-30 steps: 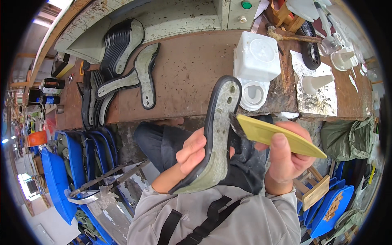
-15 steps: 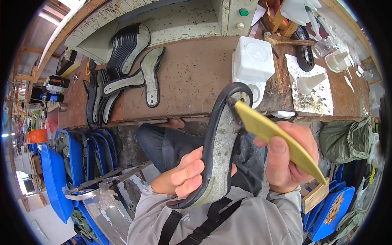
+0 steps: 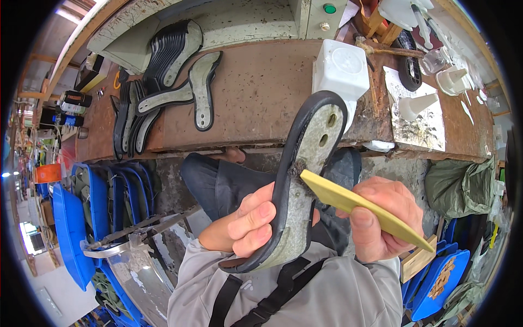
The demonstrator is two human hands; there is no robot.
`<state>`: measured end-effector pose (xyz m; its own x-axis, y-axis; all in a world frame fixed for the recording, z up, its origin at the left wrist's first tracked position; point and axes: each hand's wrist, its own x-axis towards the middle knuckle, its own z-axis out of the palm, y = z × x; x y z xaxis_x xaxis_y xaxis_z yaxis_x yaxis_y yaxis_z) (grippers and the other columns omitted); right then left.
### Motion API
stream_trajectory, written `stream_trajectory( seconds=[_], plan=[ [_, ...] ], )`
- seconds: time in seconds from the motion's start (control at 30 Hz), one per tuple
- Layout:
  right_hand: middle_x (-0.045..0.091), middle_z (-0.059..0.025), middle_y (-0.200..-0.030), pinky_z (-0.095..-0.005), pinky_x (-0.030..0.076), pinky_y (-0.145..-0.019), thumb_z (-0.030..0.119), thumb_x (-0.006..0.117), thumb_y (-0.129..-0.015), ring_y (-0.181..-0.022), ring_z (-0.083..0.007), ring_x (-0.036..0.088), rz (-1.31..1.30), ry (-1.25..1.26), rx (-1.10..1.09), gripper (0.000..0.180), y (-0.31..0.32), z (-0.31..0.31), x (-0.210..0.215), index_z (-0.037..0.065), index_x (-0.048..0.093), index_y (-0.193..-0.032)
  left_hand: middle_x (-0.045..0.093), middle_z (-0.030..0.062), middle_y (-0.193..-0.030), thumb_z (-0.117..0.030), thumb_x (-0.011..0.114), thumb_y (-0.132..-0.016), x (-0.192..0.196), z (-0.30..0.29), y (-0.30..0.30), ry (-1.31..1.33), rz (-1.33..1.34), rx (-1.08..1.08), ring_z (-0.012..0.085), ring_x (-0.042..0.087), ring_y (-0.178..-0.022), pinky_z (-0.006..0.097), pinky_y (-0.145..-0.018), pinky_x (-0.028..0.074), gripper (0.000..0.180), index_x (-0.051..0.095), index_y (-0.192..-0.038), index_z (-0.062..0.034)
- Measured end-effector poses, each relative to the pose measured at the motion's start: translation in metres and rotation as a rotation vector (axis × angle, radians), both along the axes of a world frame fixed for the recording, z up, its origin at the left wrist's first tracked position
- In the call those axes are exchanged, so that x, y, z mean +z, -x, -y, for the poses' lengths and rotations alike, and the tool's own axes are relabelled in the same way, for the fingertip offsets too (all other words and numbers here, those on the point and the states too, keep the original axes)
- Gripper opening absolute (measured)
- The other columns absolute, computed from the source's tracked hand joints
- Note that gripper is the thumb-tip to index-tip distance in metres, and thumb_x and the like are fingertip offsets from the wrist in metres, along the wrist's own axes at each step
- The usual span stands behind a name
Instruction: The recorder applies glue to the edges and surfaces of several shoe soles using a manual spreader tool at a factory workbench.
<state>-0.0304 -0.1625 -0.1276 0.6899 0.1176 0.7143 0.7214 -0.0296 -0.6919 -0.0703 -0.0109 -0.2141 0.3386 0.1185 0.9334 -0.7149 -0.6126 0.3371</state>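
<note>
A shoe sole, grey inside with a raised black rim and two slots near its top end, stands tilted in front of my chest. My left hand is closed round its left edge, with the thumb partly hidden behind it. My right hand pinches the flat yellow handle of a brush between thumb and fingers. The brush's dark tuft touches the sole's inner face around its middle, below the slots.
On the brown bench lie more black-rimmed soles, stacked at the left. A white square container stands beyond the held sole. A stained paper sheet and a hammer lie farther right. Blue trays flank me.
The brush tip has moved from the sole's top end down to its middle. The sole has tipped so its top face and both slots show more fully.
</note>
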Motion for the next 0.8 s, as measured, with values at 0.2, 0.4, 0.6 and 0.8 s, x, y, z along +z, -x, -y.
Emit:
stream_trajectory(
  seconds=[0.2, 0.4, 0.6, 0.8],
  plan=[
    [0.062, -0.0142, -0.061, -0.027, 0.048, -0.039, -0.001, 0.07, -0.068, -0.043, -0.0193, 0.06, -0.077, -0.031, 0.055, 0.019, 0.007, 0.002, -0.001, -0.011, 0.062, -0.082, 0.053, 0.0157, -0.105, 0.003, 0.058, -0.074, 0.001, 0.001, -0.007, 0.029, 0.071, -0.066, 0.0225, 0.06, -0.09, 0.022, -0.074, 0.052, 0.041, 0.039, -0.11, 0.0094],
    [0.063, -0.0139, -0.062, -0.0274, 0.048, -0.039, -0.002, 0.07, -0.067, -0.042, -0.0192, 0.059, -0.112, -0.046, 0.075, 0.018, 0.015, 0.005, 0.0, -0.01, 0.062, -0.081, 0.057, 0.0235, -0.117, 0.001, 0.04, -0.088, 0.001, 0.003, -0.013, 0.053, 0.155, -0.127, 0.0288, 0.061, -0.101, 0.025, -0.087, 0.049, 0.043, 0.034, -0.129, 0.0097],
    [0.062, -0.0146, -0.061, -0.0273, 0.048, -0.039, -0.002, 0.07, -0.067, -0.042, -0.0187, 0.058, -0.131, -0.056, 0.122, 0.018, 0.021, 0.009, 0.0, -0.011, 0.062, -0.081, 0.057, 0.0217, -0.118, 0.003, 0.047, -0.083, 0.002, 0.019, -0.021, 0.148, 0.199, -0.061, 0.0272, 0.062, -0.098, 0.024, -0.085, 0.051, 0.046, 0.037, -0.127, 0.0114],
    [0.061, -0.0153, -0.06, -0.028, 0.048, -0.038, -0.002, 0.07, -0.067, -0.042, -0.0182, 0.057, -0.085, -0.09, 0.169, 0.019, 0.029, 0.01, -0.004, -0.011, 0.061, -0.081, 0.064, 0.0126, -0.107, 0.003, 0.062, -0.074, 0.019, 0.023, -0.03, 0.149, 0.226, 0.036, 0.016, 0.064, -0.092, 0.014, -0.08, 0.048, 0.045, 0.049, -0.117, 0.0107]
  ],
)
